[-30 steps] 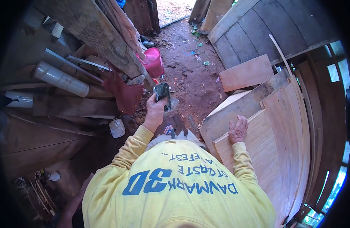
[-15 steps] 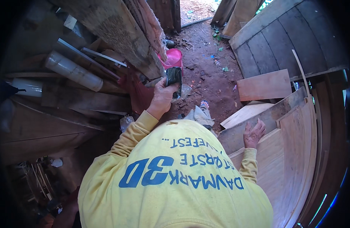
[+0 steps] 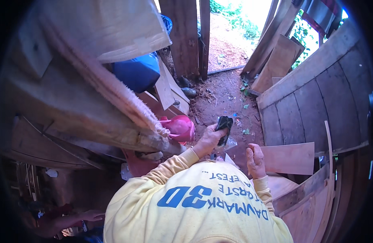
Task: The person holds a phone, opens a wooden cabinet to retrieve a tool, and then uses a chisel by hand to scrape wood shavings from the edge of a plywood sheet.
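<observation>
Pink tub (image 3: 181, 128), contents unclear, sits near left hand (image 3: 210, 139) gripping dark packet (image 3: 224, 126); right hand (image 3: 256, 162) half-curled, empty

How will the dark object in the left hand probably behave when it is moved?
The dark object is probably light, since the left hand holds it alone. Its shine suggests it may be slippery. The clear plastic beside it looks thin, so likely floppy.

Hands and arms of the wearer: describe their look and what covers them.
The left hand and right hand are bare, without gloves. The left sleeve and right sleeve are long and yellow, the left one wrinkled, part of a yellow shirt with dark blue lettering.
</observation>
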Demonstrator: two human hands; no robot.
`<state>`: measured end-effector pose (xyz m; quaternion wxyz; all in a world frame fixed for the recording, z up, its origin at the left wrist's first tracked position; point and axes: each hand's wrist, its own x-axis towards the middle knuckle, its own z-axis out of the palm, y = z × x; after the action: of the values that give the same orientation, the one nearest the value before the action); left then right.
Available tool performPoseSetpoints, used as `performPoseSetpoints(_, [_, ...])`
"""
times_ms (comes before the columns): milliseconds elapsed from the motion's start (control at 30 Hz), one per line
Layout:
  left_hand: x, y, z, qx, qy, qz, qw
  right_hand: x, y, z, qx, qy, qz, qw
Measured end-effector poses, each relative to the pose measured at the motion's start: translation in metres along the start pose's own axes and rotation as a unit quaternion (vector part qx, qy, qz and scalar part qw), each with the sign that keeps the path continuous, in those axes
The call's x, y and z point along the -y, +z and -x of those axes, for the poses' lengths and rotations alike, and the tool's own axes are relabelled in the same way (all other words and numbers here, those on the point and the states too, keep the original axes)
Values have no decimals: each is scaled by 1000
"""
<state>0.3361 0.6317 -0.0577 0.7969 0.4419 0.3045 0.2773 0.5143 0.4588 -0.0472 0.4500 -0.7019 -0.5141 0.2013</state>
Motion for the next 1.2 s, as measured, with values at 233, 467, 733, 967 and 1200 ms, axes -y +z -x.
performPoseSetpoints(233, [-4,27,-73,-18,68,-198,978,-35,23,-101,40,-161,-24,986])
performPoseSetpoints(467, [-37,-18,-103,-133,159,-275,939,14,74,-198,175,-59,-225,957])
performPoseSetpoints(733, [-79,-29,-107,-255,218,-270,902,31,95,-269,275,-133,-237,922])
performPoseSetpoints(967, [-32,3,-120,-479,185,-292,807,10,99,-316,495,-188,-189,827])
performPoseSetpoints(1200, [-2,60,-107,-595,209,-158,760,13,102,-331,588,-266,-237,726])
